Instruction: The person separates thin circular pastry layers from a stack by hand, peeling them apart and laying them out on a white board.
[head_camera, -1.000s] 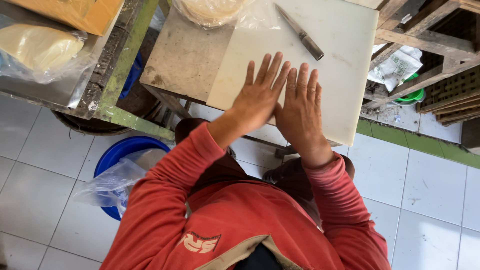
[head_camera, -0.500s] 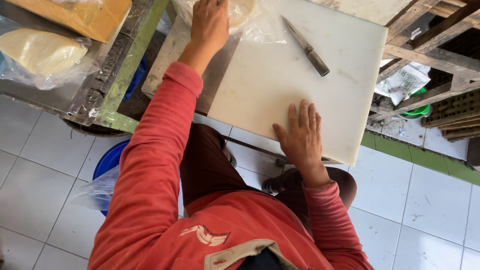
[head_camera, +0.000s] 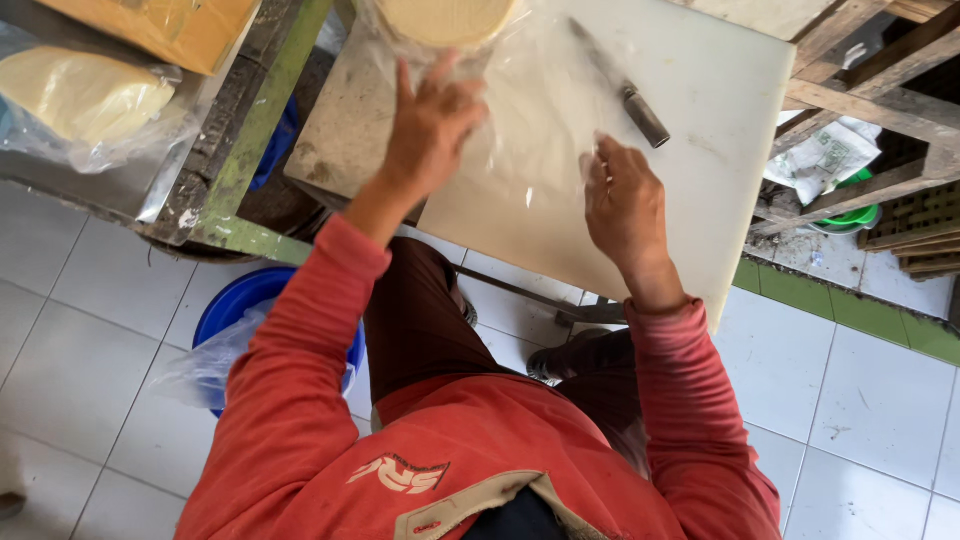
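Note:
A white cutting board (head_camera: 720, 190) lies on a small grey table. A clear plastic bag (head_camera: 530, 130) with a round pale dough disc (head_camera: 445, 18) in it is spread over the board. My left hand (head_camera: 428, 130) presses flat on the bag's left side, fingers apart. My right hand (head_camera: 622, 200) pinches the bag's right edge near the board's middle. A knife (head_camera: 628, 92) with a dark handle lies on the board just beyond my right hand.
A green-edged bench (head_camera: 255, 130) at the left carries a bagged pale block (head_camera: 85, 95) and an orange-brown block (head_camera: 170, 25). A blue basin (head_camera: 235, 310) with plastic stands on the white tiled floor. Wooden slats (head_camera: 870, 100) and a green bowl (head_camera: 855, 215) are at the right.
My left hand reached to the bagged dough at the far end and has drawn the bag onto the board. My right hand moved up from the board's near edge and took the bag's edge.

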